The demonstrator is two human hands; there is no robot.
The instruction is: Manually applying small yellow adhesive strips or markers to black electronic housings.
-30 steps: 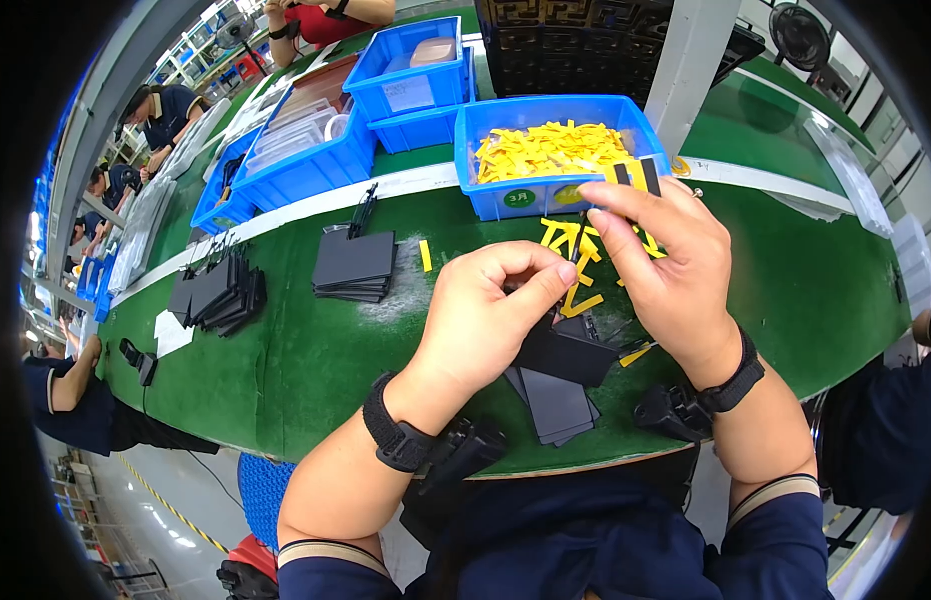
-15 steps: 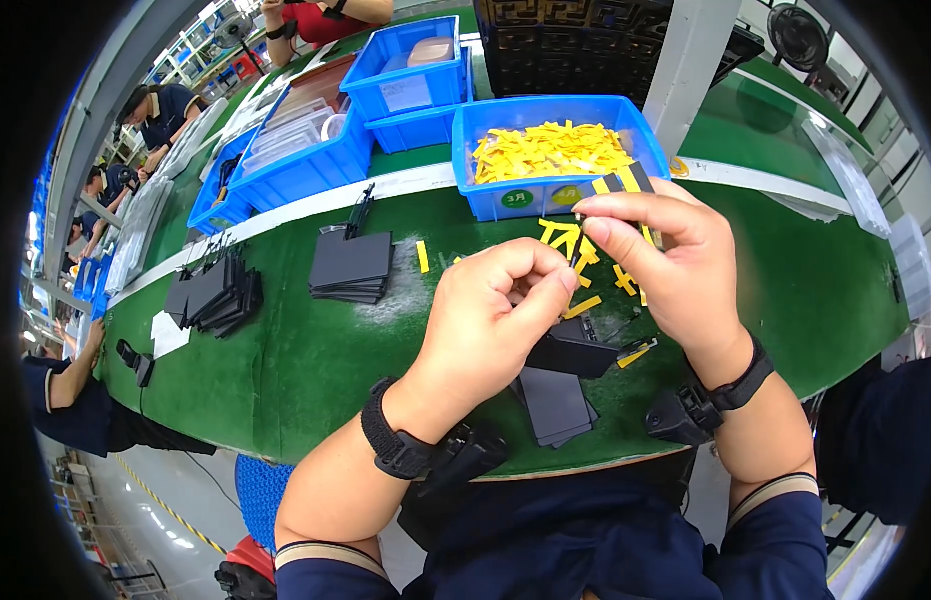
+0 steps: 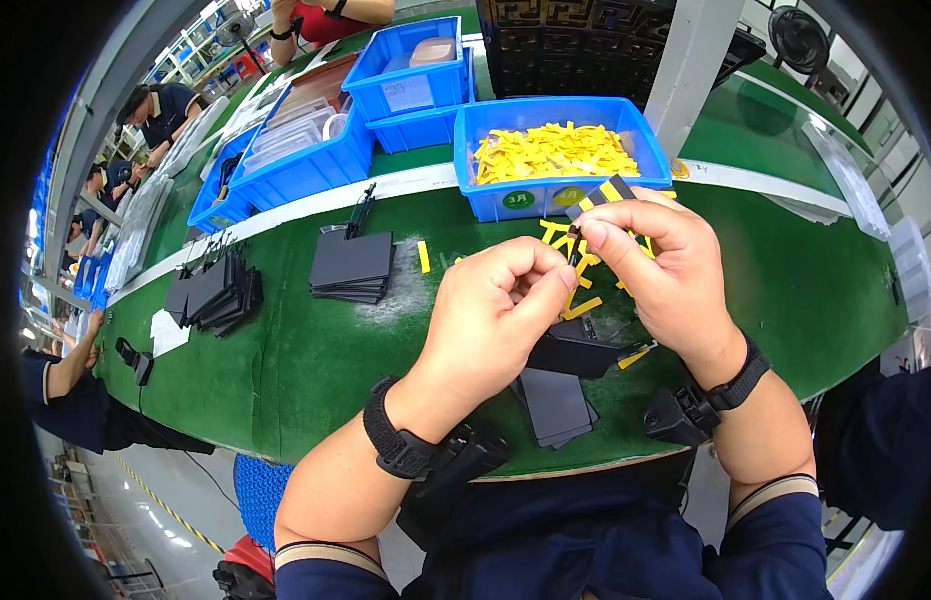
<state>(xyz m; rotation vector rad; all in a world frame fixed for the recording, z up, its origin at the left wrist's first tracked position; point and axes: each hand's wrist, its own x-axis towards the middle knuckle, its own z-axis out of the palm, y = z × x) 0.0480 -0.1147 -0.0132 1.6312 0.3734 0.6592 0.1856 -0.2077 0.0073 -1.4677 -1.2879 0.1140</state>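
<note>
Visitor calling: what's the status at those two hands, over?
Left grip pinching a slim dark lead. Right grip closed at its upper end, yellow-striped dark piece just above. Loose yellow strips on the tabletop; nothing visibly blocking.

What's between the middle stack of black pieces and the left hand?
In the head view: a yellow strip, a whitish smear and a tiny yellow bit, on the green tabletop.

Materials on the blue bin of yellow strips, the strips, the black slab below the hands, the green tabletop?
Blue bin: likely moulded plastic, slight sheen; uniform colour, rounded rim.
Yellow strips: paper or plastic film; thin, flat.
Black slab: plastic or coated metal, matte; smooth, dull face.
Green tabletop: maybe rubber or vinyl mat, low sheen; whitish scuffing.
</note>
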